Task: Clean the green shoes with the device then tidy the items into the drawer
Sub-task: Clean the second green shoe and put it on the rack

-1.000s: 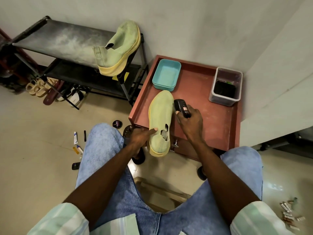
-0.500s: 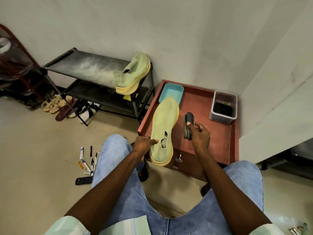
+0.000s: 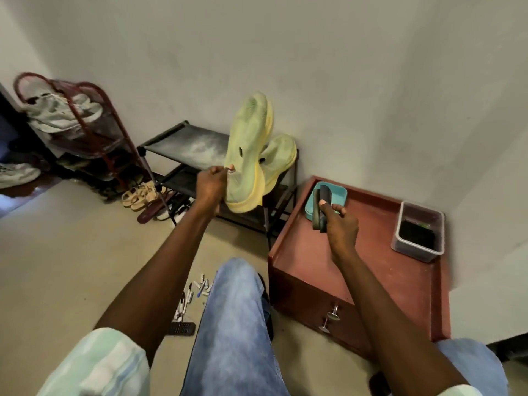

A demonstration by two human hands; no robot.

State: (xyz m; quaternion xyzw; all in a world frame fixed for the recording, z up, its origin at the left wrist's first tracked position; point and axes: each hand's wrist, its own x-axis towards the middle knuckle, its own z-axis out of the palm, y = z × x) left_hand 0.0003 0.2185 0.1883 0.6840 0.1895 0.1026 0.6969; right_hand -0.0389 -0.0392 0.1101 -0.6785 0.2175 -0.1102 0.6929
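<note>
Left hand (image 3: 212, 181) pinches the heel edge of a green shoe (image 3: 246, 150), holding it up over the black rack (image 3: 185, 144), right beside the second green shoe (image 3: 281, 155) resting on the rack's top shelf. Right hand (image 3: 341, 224) is curled round the dark cleaning device (image 3: 320, 208), held above the red drawer unit (image 3: 371, 252), near the teal tray (image 3: 338, 192). Clear bin (image 3: 420, 238) sits at the far corner. Cleaning looks finished or nearly so; shoe not yet set down. Drawer looks closed; tidying not started.
</note>
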